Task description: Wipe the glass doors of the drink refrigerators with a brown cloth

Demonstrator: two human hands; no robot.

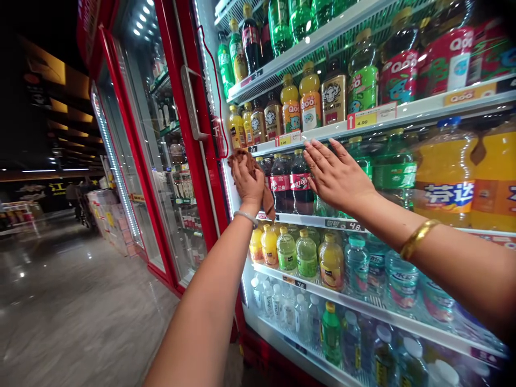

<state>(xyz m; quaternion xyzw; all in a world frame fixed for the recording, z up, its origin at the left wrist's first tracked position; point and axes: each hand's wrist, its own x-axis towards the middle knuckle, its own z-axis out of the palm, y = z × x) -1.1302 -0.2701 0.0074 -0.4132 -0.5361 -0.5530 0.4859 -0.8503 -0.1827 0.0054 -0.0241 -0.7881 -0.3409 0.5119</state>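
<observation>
My left hand [246, 181] presses a crumpled brown cloth [266, 201] against the glass door of a red drinks cooler [193, 161], near the door's left edge. A grey bracelet circles that wrist. To its right, my right hand [336, 174] lies flat with fingers stretched out on or just in front of the glass; contact is hard to tell. Nothing is in it, and a gold bangle [419, 239] sits on that forearm. Behind the glass, between the hands, stand dark cola bottles [300, 185] on a shelf.
Shelves above and below hold several juice, soda and water bottles [331, 263]. A vertical door handle [193, 102] is left of the cloth. Another glass cooler door [141, 134] stands farther left, with stacked boxes [107, 217] beyond it on the shiny floor [88, 306].
</observation>
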